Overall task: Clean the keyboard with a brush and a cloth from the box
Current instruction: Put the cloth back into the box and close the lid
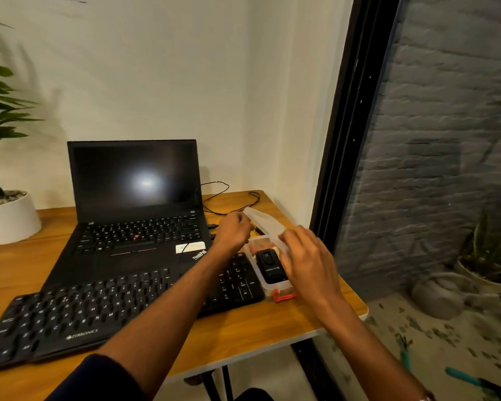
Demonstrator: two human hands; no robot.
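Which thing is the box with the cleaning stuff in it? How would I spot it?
Find the wooden desk and go to its right end, just past the black keyboard. The box is the small clear plastic tub there, with a red latch in front; both hands hold its see-through lid above it.

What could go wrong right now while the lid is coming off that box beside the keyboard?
1. The box sits near the table's right edge; nothing visibly steadies its base, so a tug could nudge it off.
2. Both the left hand and right hand hold the clear lid tilted above the box; it could slip onto the keyboard.
3. The left hand works beside a loose black cable and could snag it.
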